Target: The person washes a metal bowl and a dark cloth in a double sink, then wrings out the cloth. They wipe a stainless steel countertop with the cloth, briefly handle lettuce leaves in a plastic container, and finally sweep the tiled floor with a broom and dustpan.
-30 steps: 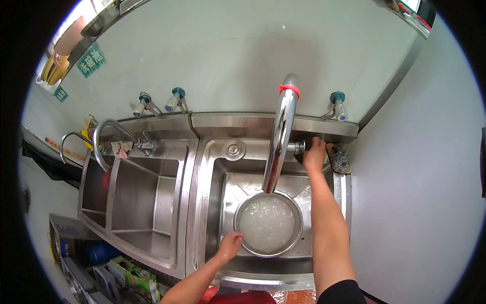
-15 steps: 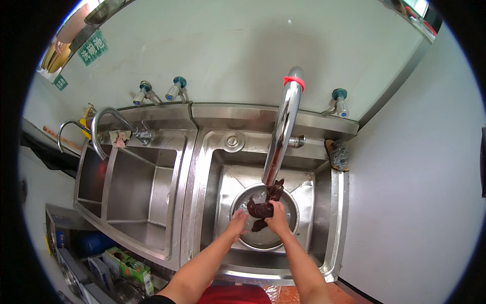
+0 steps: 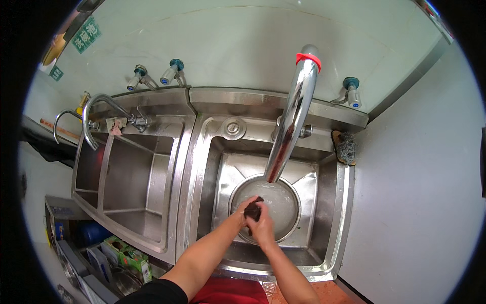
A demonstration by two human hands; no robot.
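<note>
Over a round metal basin [image 3: 295, 207], I have a dark brown, limp, cloth-like piece [image 3: 253, 210] bunched up; its exact kind does not show. My left hand [image 3: 243, 213] is closed round it from the left. From the right, my right hand [image 3: 264, 225] presses against it with curled, slightly blurred fingers. Cloudy water [image 3: 278, 207] stands in the basin. Just beyond my hands, the thick chrome faucet [image 3: 289, 124] with a red band ends above the basin's far rim.
The basin stands in a steel sink [image 3: 309, 218]. To the left is a second, divided sink [image 3: 129, 177] with curved faucets. A steel-wool scrubber [image 3: 346, 148] lies at the right back corner. Boxes [image 3: 126, 261] and pans sit low at the left. A pale panel [image 3: 415, 202] rises at the right.
My hands have come together and gathered the hanging dark piece into a bunch, nearer to me and away from the faucet's mouth. The view has shifted slightly.
</note>
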